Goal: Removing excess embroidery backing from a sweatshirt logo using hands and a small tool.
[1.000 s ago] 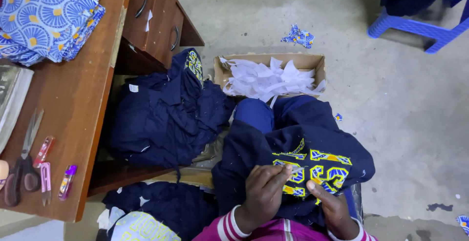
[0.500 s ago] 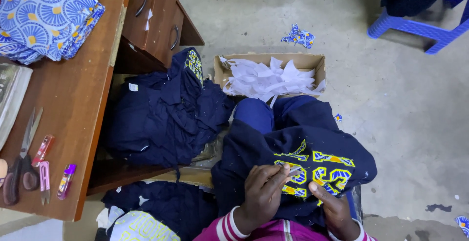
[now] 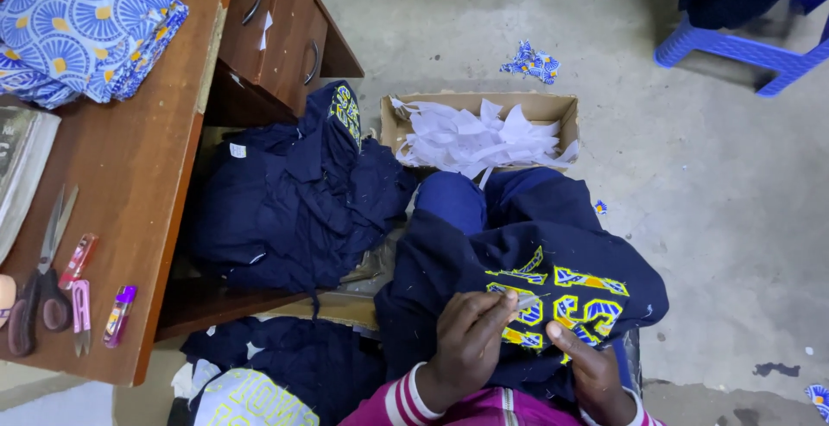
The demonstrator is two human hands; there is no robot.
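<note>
On the wooden worktop (image 3: 129, 176) at far left lie scissors (image 3: 39, 279), well apart from your hands. Your left hand (image 3: 466, 344) rests on the dark navy garment (image 3: 518, 253) spread over your lap, its fingers (image 3: 496, 305) pinched narrowly on a small slender tool (image 3: 528, 302) lying left to right, tip toward the yellow-and-blue lettering (image 3: 561, 292). Your right hand (image 3: 591, 370) presses the cloth just below that lettering; whether its fingers grip anything cannot be told.

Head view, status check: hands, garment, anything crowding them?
Left hand pinching a small tool on the patterned lettering. Right hand pressing the navy garment flat. Nothing crowding them.
</note>
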